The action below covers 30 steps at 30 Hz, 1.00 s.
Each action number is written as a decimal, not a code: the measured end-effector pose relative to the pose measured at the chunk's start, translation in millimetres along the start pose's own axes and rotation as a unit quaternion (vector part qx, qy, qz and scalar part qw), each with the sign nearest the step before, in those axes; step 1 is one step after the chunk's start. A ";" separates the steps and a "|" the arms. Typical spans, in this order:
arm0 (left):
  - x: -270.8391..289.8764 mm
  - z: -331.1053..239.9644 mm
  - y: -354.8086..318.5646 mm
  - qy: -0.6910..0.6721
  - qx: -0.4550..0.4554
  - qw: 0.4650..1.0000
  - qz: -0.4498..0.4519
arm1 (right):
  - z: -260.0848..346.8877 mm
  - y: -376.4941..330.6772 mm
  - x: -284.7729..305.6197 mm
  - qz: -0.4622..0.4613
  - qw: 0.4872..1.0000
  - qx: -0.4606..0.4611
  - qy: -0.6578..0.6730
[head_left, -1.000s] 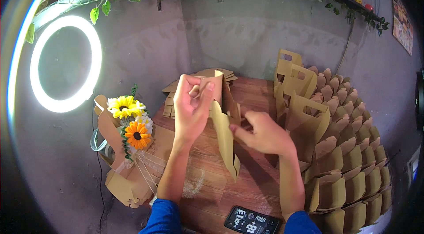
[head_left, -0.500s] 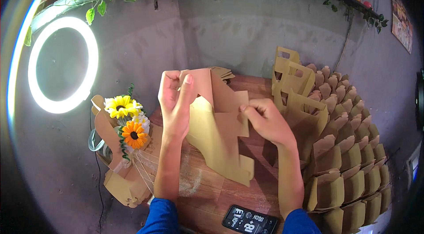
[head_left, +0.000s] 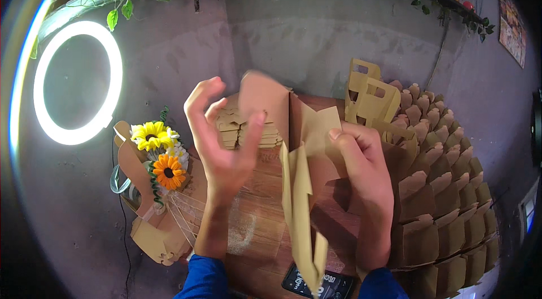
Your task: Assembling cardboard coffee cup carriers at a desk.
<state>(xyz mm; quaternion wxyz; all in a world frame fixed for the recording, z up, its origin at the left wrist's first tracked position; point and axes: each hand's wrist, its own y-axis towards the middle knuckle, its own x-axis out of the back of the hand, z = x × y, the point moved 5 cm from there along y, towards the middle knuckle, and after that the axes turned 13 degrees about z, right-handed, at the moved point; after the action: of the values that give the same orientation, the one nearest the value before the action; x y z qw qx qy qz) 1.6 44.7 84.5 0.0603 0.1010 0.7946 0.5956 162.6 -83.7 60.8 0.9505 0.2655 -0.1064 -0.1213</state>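
A partly folded brown cardboard box hangs in the air over the table, its panels spread at angles. My right hand pinches one of its flaps between thumb and fingers. Left of the box, my left hand is open, fingers apart and slightly blurred, with its fingertips close to the upper panel; whether they touch it I cannot tell. Behind that hand lies a stack of flat cardboard pieces.
Rows of folded cardboard boxes fill the right side, with handled carriers behind. A black phone lies at the near edge of the wooden table. Artificial flowers in a cardboard holder stand left, below a lit ring light.
My left hand has let go of the cardboard and opened. The box has turned and swung to the right in my right hand, now partly covering the phone and uncovering the flat stack.
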 end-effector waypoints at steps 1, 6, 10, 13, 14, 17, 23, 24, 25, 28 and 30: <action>-1.0 -18.6 -2.4 0.202 -0.135 0.969 0.050 | 2.5 -0.9 -3.0 -0.006 1.000 0.017 -0.014; -23.5 -27.6 -17.9 0.015 -0.121 0.955 0.272 | 16.4 -6.3 -9.1 -0.025 0.998 0.027 -0.053; -29.1 -22.9 -17.7 -0.020 -0.102 0.940 0.324 | 17.3 -6.1 -4.5 -0.055 0.996 0.019 -0.065; -32.4 -23.1 -19.9 -0.014 -0.110 0.926 0.362 | 15.8 -9.1 0.5 -0.085 0.994 0.033 -0.063; -34.1 -22.1 -20.8 0.002 -0.114 0.928 0.356 | 13.3 -9.0 1.0 -0.094 0.994 0.031 -0.046; -39.5 -20.6 -23.4 -0.006 -0.090 0.935 0.343 | 11.6 -6.6 2.5 -0.111 0.991 0.039 -0.068; -38.7 -2.6 -25.6 -0.065 -0.034 0.936 0.346 | 20.5 -6.5 -0.3 -0.181 0.975 0.087 -0.097; -39.9 -0.9 -26.4 -0.059 -0.019 0.941 0.332 | 22.8 -8.0 2.2 -0.188 0.967 0.096 -0.144; -41.6 3.3 -27.5 -0.058 -0.020 0.942 0.330 | 24.8 -7.7 1.5 -0.186 0.967 0.098 -0.145; -39.6 13.2 -27.8 -0.098 -0.024 0.967 0.234 | 32.2 -7.9 -2.0 -0.204 0.954 0.120 -0.186; -41.6 21.0 -28.7 -0.111 -0.011 0.976 0.187 | 24.7 -3.5 -3.3 -0.167 0.970 0.132 -0.116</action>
<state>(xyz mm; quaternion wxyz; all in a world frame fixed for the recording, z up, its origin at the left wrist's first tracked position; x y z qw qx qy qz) 44.0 46.9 50.0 0.0367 0.3126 0.7432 0.5905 152.3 -97.5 79.2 0.8547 0.3864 -0.1847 -0.2932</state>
